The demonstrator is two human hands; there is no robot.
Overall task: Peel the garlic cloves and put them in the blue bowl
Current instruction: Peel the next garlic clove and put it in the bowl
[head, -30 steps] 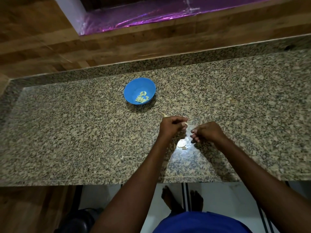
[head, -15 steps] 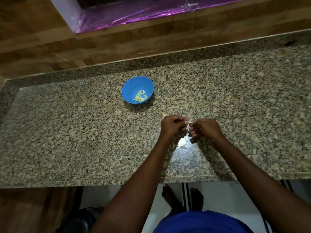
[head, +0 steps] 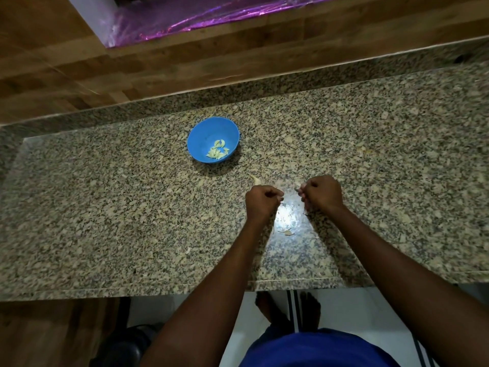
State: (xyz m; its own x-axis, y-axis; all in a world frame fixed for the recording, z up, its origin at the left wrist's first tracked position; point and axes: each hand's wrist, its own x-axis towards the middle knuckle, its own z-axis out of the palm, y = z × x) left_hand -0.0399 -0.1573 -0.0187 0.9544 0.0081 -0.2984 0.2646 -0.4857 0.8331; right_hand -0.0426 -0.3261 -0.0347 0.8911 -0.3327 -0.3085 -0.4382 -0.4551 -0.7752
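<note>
1. Left hand: hovering over the granite counter, fingers curled tight toward the thumb, knuckles up; whether anything sits in the pinch cannot be told, being hidden under the fingers.
2. Right hand: level with the left and apart from it by a small gap, fingers likewise curled in; a pale speck at the fingertips on the side facing the left hand, too small to tell as clove or skin, so a grasp cannot be told.
3. Blue bowl: ahead of the left hand and off to its outer side, well apart from both hands, resting upright on the counter.
4. Peeled garlic cloves: a small pale heap inside the bowl, lying toward the wall nearest the hands.
5. Garlic skin: a curled pale strip on the counter just beyond the left hand's knuckles, near but not clearly touching.
6. Skin scraps: a few pale flakes on the counter nearer the body than both hands, below the gap between them, beside a bright glare spot on the stone.
7. One more pale fleck on the counter, to the outer side of the left forearm.
8. Wooden wall panelling beyond the counter, well past both hands, with a strip of shiny purple foil above it.
9. Blue garment and bare feet below the counter edge, nearest the camera.
10. Writing, labels, brands: none readable on bowl, counter or foil.
</note>
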